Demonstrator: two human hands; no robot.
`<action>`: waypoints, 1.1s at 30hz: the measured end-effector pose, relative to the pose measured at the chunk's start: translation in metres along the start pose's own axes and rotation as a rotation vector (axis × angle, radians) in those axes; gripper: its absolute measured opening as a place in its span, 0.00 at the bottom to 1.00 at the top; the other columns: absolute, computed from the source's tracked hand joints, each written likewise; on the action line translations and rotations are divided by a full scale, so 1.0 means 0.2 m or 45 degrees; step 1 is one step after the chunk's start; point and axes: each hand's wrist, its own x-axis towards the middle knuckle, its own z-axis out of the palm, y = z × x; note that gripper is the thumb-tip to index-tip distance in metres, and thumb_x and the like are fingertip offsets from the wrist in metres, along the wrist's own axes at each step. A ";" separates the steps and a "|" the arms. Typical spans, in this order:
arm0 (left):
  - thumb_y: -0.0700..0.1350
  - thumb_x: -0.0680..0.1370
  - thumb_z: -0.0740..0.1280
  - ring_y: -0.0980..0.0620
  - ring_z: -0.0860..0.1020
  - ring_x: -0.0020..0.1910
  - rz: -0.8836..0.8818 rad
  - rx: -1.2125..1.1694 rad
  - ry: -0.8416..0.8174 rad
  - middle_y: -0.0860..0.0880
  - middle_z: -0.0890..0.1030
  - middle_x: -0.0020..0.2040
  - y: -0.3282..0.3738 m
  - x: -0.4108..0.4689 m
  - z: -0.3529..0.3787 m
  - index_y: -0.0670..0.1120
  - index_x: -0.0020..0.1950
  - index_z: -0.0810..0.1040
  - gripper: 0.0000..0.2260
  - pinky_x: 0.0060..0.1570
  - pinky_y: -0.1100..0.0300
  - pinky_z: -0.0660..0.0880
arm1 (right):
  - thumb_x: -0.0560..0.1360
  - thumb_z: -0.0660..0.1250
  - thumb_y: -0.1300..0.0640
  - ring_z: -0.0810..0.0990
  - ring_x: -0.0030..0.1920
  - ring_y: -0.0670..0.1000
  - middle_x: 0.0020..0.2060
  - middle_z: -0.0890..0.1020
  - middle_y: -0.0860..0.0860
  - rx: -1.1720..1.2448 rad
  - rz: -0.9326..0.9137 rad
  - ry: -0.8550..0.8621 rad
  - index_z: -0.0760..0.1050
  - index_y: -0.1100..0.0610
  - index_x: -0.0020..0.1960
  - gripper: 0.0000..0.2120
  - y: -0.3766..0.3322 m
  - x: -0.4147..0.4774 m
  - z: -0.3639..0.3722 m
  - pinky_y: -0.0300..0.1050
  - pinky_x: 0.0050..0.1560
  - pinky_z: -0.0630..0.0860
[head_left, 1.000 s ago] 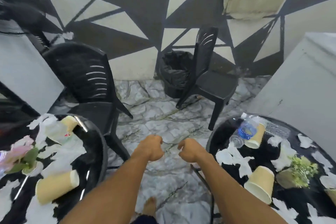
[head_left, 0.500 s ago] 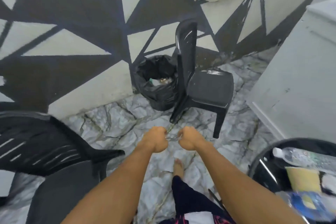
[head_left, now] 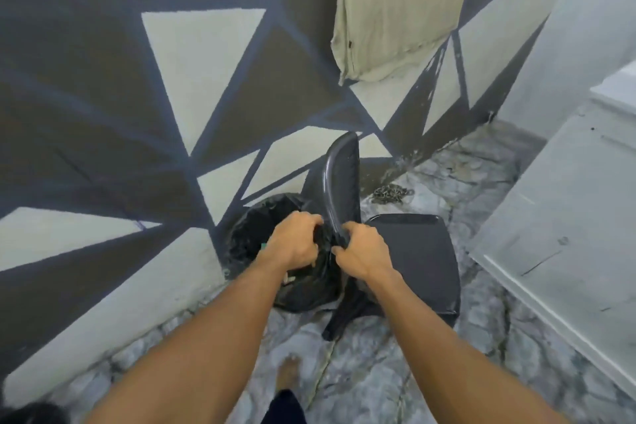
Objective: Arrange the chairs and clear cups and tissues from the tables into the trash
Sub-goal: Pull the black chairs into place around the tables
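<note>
Black plastic chair (head_left: pixel 409 251) gripped at backrest edge by left hand (head_left: pixel 296 243) and right hand (head_left: pixel 361 253) beside trash bin (head_left: pixel 247 237), arranging barely started, table clearing unseen.

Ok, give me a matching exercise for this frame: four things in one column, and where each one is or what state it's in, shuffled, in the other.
Things:
1 chair
2 trash bin
3 beige cloth
4 chain

Places or states:
A hangs on the painted wall
B lies on the floor near the wall
C gripped at its backrest by the right hand
D stands against the wall, right beside the chair

Pairs: 1-C; 2-D; 3-A; 4-B
</note>
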 end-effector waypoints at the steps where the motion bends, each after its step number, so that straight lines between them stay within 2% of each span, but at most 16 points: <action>1: 0.40 0.67 0.74 0.46 0.77 0.60 0.076 0.042 -0.012 0.49 0.81 0.58 -0.03 0.14 -0.05 0.51 0.62 0.79 0.23 0.56 0.48 0.78 | 0.68 0.71 0.46 0.80 0.52 0.57 0.53 0.81 0.53 0.009 0.030 0.037 0.75 0.52 0.61 0.23 -0.02 0.10 0.00 0.51 0.47 0.80; 5: 0.37 0.68 0.71 0.43 0.65 0.72 0.403 0.347 -0.074 0.45 0.69 0.74 -0.17 0.68 -0.14 0.48 0.77 0.65 0.37 0.67 0.44 0.70 | 0.67 0.73 0.41 0.79 0.56 0.57 0.55 0.80 0.54 0.012 0.221 0.067 0.67 0.55 0.70 0.37 -0.10 0.45 0.04 0.53 0.52 0.80; 7: 0.41 0.69 0.72 0.42 0.62 0.73 0.574 0.542 -0.052 0.45 0.65 0.76 -0.22 0.93 -0.15 0.50 0.77 0.66 0.37 0.67 0.43 0.68 | 0.68 0.73 0.43 0.79 0.57 0.59 0.56 0.79 0.55 0.040 0.332 0.053 0.69 0.56 0.67 0.33 -0.14 0.59 0.09 0.53 0.54 0.79; 8: 0.43 0.68 0.73 0.42 0.61 0.73 0.666 0.606 -0.062 0.45 0.66 0.75 -0.23 1.03 -0.14 0.51 0.74 0.70 0.34 0.67 0.43 0.65 | 0.69 0.72 0.47 0.79 0.55 0.60 0.54 0.80 0.56 0.059 0.365 0.033 0.72 0.56 0.63 0.26 -0.17 0.63 0.12 0.53 0.52 0.80; 10: 0.44 0.64 0.73 0.43 0.63 0.71 0.881 0.677 -0.111 0.48 0.74 0.68 -0.23 1.18 -0.12 0.53 0.63 0.80 0.27 0.65 0.42 0.60 | 0.69 0.69 0.57 0.81 0.48 0.62 0.47 0.80 0.57 0.090 0.429 0.007 0.74 0.56 0.51 0.11 -0.20 0.67 0.14 0.55 0.46 0.81; 11: 0.44 0.62 0.72 0.45 0.66 0.68 0.985 0.668 -0.129 0.51 0.79 0.61 -0.21 1.22 -0.10 0.53 0.55 0.83 0.21 0.62 0.44 0.58 | 0.68 0.68 0.60 0.80 0.44 0.61 0.44 0.80 0.57 0.115 0.452 0.003 0.73 0.55 0.46 0.07 -0.20 0.66 0.12 0.53 0.42 0.80; 13: 0.48 0.62 0.72 0.49 0.72 0.58 1.198 0.580 -0.075 0.56 0.80 0.43 -0.15 1.30 -0.09 0.52 0.41 0.81 0.09 0.56 0.49 0.58 | 0.66 0.66 0.62 0.78 0.39 0.59 0.37 0.78 0.54 0.144 0.475 0.056 0.71 0.52 0.37 0.06 -0.14 0.59 0.01 0.49 0.34 0.76; 15: 0.55 0.65 0.73 0.50 0.75 0.48 1.415 0.464 -0.028 0.56 0.76 0.36 0.05 1.36 -0.11 0.52 0.37 0.76 0.09 0.55 0.52 0.59 | 0.64 0.64 0.62 0.79 0.38 0.57 0.34 0.80 0.52 0.103 0.575 0.161 0.75 0.54 0.38 0.05 -0.03 0.46 -0.18 0.48 0.35 0.76; 17: 0.59 0.67 0.74 0.49 0.75 0.41 1.588 0.383 -0.093 0.56 0.73 0.34 0.34 1.38 -0.16 0.52 0.38 0.76 0.14 0.49 0.53 0.64 | 0.66 0.63 0.66 0.81 0.40 0.53 0.36 0.83 0.51 0.135 0.719 0.299 0.80 0.54 0.42 0.11 0.08 0.28 -0.37 0.42 0.36 0.76; 19: 0.62 0.67 0.76 0.49 0.74 0.37 1.682 0.412 -0.239 0.55 0.72 0.31 0.62 1.33 -0.18 0.50 0.38 0.78 0.17 0.38 0.55 0.64 | 0.68 0.65 0.68 0.80 0.38 0.48 0.34 0.82 0.48 0.226 0.838 0.460 0.80 0.51 0.40 0.13 0.15 0.07 -0.49 0.34 0.34 0.72; 20: 0.63 0.66 0.76 0.50 0.73 0.34 1.719 0.453 -0.296 0.55 0.72 0.31 0.74 1.30 -0.18 0.50 0.37 0.78 0.18 0.34 0.56 0.64 | 0.68 0.68 0.66 0.79 0.36 0.47 0.32 0.81 0.46 0.269 0.878 0.540 0.79 0.49 0.37 0.12 0.17 -0.02 -0.50 0.35 0.35 0.72; 22: 0.64 0.66 0.76 0.53 0.71 0.30 1.811 0.487 -0.315 0.54 0.73 0.28 0.90 1.23 -0.15 0.50 0.32 0.75 0.20 0.29 0.57 0.62 | 0.67 0.75 0.53 0.79 0.36 0.47 0.33 0.81 0.46 0.279 0.984 0.665 0.80 0.49 0.38 0.04 0.17 -0.13 -0.47 0.44 0.39 0.76; 24: 0.63 0.66 0.76 0.56 0.69 0.28 1.887 0.469 -0.291 0.55 0.72 0.26 1.01 1.16 -0.14 0.50 0.28 0.70 0.22 0.28 0.59 0.59 | 0.67 0.75 0.44 0.80 0.42 0.50 0.40 0.83 0.49 0.198 1.077 0.795 0.82 0.51 0.46 0.13 0.18 -0.19 -0.41 0.49 0.45 0.77; 27: 0.62 0.67 0.76 0.57 0.69 0.28 2.013 0.481 -0.270 0.55 0.73 0.26 1.16 1.05 -0.13 0.49 0.29 0.70 0.22 0.28 0.59 0.58 | 0.71 0.74 0.46 0.80 0.43 0.53 0.38 0.83 0.51 0.188 1.167 1.015 0.83 0.52 0.46 0.11 0.21 -0.28 -0.40 0.50 0.46 0.77; 30: 0.62 0.68 0.76 0.56 0.70 0.29 2.165 0.459 -0.300 0.54 0.73 0.27 1.33 0.92 -0.13 0.48 0.30 0.71 0.22 0.29 0.59 0.58 | 0.70 0.74 0.44 0.80 0.40 0.52 0.35 0.82 0.48 0.211 1.236 1.167 0.82 0.47 0.45 0.09 0.25 -0.45 -0.40 0.50 0.45 0.77; 33: 0.63 0.68 0.75 0.57 0.71 0.31 2.314 0.457 -0.374 0.55 0.73 0.28 1.48 0.76 -0.11 0.51 0.28 0.68 0.23 0.29 0.59 0.60 | 0.70 0.73 0.43 0.80 0.39 0.52 0.33 0.81 0.46 0.180 1.274 1.329 0.80 0.46 0.42 0.08 0.26 -0.62 -0.37 0.51 0.44 0.77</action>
